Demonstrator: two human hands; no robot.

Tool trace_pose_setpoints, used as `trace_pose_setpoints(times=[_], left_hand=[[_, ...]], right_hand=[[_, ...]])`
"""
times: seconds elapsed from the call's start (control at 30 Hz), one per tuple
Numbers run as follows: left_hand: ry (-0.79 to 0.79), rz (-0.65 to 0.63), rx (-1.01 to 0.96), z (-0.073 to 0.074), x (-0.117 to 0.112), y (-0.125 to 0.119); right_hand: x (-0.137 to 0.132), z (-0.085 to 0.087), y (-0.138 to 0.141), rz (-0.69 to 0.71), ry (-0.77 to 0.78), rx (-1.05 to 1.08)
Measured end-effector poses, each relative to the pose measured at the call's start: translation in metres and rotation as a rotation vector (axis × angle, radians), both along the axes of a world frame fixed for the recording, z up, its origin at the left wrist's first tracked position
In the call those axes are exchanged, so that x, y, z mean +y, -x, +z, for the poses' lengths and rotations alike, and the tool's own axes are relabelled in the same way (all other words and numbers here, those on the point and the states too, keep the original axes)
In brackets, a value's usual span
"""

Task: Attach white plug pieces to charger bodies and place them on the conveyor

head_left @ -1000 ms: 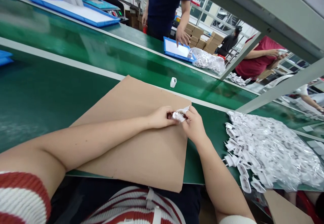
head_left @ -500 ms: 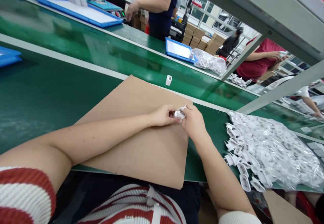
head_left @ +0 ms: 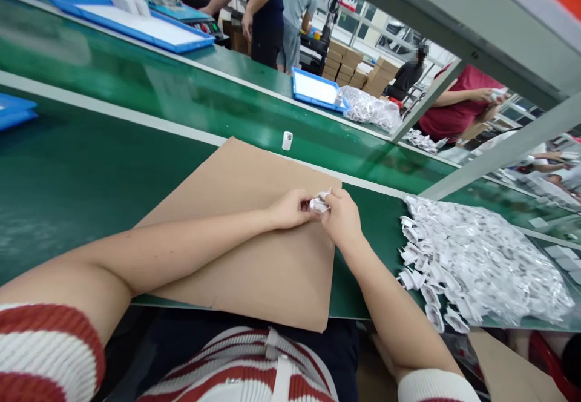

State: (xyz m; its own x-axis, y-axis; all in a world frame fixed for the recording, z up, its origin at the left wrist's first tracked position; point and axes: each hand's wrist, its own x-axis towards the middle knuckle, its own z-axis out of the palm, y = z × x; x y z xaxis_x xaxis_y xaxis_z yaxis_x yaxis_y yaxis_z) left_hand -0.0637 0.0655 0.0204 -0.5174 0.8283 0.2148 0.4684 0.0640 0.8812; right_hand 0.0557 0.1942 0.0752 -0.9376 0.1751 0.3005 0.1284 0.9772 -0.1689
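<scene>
My left hand (head_left: 293, 209) and my right hand (head_left: 341, 215) meet over the right part of a brown cardboard sheet (head_left: 267, 257). Between their fingertips is a small white plastic charger housing (head_left: 320, 202), pinched from both sides. Fingers cover much of it, so whether it is one piece or two I cannot tell. Beyond the cardboard, a white charger part (head_left: 287, 141) stands upright on the green conveyor belt (head_left: 204, 108). To the right of my right hand, white plug housings (head_left: 433, 296) spill from a clear plastic bag (head_left: 494, 257) filled with more of them.
Blue trays (head_left: 181, 42) lie along the far side of the belt, with a smaller blue tray (head_left: 318, 90) and another plastic bag (head_left: 370, 108) farther right. A slanting grey metal post (head_left: 499, 141) rises at the right. Several people work beyond the belt.
The white charger part on the belt has shifted left. My hands keep nearly the same place, the housing turned slightly. Across the belt, the person in dark blue has moved left.
</scene>
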Motion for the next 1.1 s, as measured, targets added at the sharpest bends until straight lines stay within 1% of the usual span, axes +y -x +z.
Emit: trace_pose_setpoints(times=[0.13, 0.2, 0.33, 0.43, 0.5, 0.57, 0.63, 0.73, 0.83, 0.87, 0.9, 0.97, 1.03, 1.1], left_hand=[[0.008, 0.021, 0.033, 0.0, -0.001, -0.005], [0.009, 0.011, 0.062, 0.0, -0.005, -0.008], [-0.051, -0.006, 0.207, -0.001, -0.013, -0.013], [-0.002, 0.037, 0.317, -0.001, -0.013, -0.013], [0.039, 0.05, 0.362, 0.0, -0.012, -0.012], [0.065, 0.041, 0.382, 0.003, -0.011, -0.009], [0.08, 0.01, 0.364, 0.007, -0.009, -0.006], [0.079, -0.069, 0.257, 0.011, -0.006, 0.0], [0.066, -0.153, 0.119, 0.012, 0.003, 0.009], [0.071, -0.135, 0.096, 0.012, 0.008, 0.014], [0.083, -0.082, 0.092, 0.012, 0.014, 0.021], [0.128, 0.1, 0.122, 0.014, 0.028, 0.04], [0.177, 0.294, 0.165, 0.017, 0.042, 0.066], [0.206, 0.437, 0.187, 0.021, 0.053, 0.097]], right_hand=[[0.004, -0.006, 0.0, 0.007, 0.049, 0.051], [0.006, -0.009, 0.001, 0.011, 0.063, 0.076], [0.008, -0.015, 0.001, 0.017, 0.084, 0.115], [0.008, -0.02, 0.001, 0.03, 0.118, 0.159], [0.008, -0.022, 0.0, 0.041, 0.168, 0.203], [0.008, -0.023, -0.003, 0.038, 0.269, 0.258], [0.007, -0.024, -0.006, 0.013, 0.411, 0.308], [0.008, -0.029, -0.007, -0.033, 0.615, 0.349], [0.012, -0.041, -0.002, -0.048, 0.795, 0.427], [0.014, -0.046, 0.001, -0.069, 0.85, 0.465], [0.016, -0.05, 0.004, -0.103, 0.896, 0.495], [0.02, -0.059, 0.009, -0.192, 0.944, 0.507], [0.022, -0.065, 0.014, -0.246, 0.934, 0.46], [0.023, -0.068, 0.016, -0.248, 0.887, 0.399]])
